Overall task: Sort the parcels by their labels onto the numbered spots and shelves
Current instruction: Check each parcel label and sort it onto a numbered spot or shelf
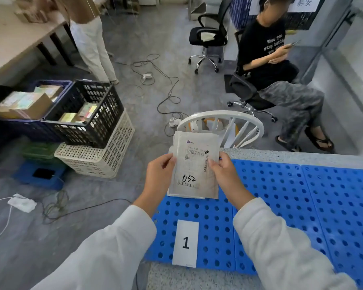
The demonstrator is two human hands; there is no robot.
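Two grips hold one flat white parcel (194, 170) upright in the head view, label facing the camera. The left grip (158, 176) pinches its left edge, thumb on the front. The right grip (226, 174) pinches the right edge beside a vertical barcode. Both arms are in white sleeves. "032" is handwritten in black low on the label, below a printed barcode. The parcel hangs above the far left corner of a blue perforated panel (281, 195) that lies on a speckled grey tabletop (302, 156). A white card marked "1" (186, 242) lies on the panel's near left edge, well apart from the parcel.

A white chair back (222, 120) stands just beyond the parcel. To the left, a black crate (84, 114) with small boxes sits on a cream crate (99, 158), beside a blue crate (36, 126) of cardboard boxes. Cables (168, 86) trail over the grey floor. A seated person (266, 59) and a standing person (92, 38) are farther back.
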